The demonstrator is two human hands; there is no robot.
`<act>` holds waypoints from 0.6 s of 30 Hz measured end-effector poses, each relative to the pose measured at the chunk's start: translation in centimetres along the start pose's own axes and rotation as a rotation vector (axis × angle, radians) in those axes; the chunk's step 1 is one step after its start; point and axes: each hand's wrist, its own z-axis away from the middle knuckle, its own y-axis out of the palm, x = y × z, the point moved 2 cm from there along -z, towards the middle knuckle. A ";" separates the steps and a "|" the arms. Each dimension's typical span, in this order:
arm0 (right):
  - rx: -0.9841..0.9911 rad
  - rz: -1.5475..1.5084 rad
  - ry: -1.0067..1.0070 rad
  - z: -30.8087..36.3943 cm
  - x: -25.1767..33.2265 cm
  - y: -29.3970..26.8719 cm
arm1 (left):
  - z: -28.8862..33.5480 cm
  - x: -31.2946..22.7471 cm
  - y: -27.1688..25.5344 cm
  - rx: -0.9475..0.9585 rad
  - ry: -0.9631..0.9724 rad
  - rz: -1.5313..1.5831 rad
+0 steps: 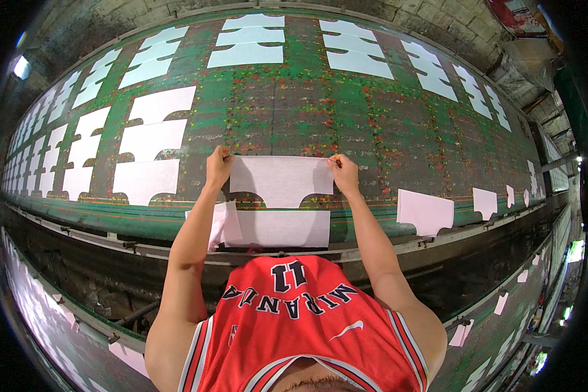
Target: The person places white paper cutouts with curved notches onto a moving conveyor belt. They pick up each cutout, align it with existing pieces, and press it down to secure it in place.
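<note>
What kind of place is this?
It looks like a workshop, maybe for printing on cloth. A long green table is speckled with red and yellow, and matching white cut pieces lie along it in rows.

A textile workshop: a long green, paint-speckled table (274,111) carries rows of matching white, notched fabric pieces (358,60); beyond that table rises a rough grey block wall (431,16), and across the aisle from it runs a similar long, dark-topped table (513,315)

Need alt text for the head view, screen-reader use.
A person's left hand and right hand hold the upper corners of a white cutout piece at a long, speckled green table, where rows of similar white pieces lie.
</note>
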 end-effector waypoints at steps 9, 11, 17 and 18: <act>0.023 0.001 -0.012 -0.2 0.1 0.1 | 0.6 -1.5 -0.4 0.045 -0.016 -0.155; 0.018 0.028 -0.040 -0.3 0.3 0.2 | 1.9 -2.5 0.2 0.024 0.095 -0.337; 0.012 0.112 -0.020 -0.2 0.8 0.5 | 6.4 -4.0 4.9 0.194 0.370 -0.516; 0.017 0.134 0.010 -0.2 0.7 0.6 | 6.7 -4.0 5.2 0.142 0.396 -0.527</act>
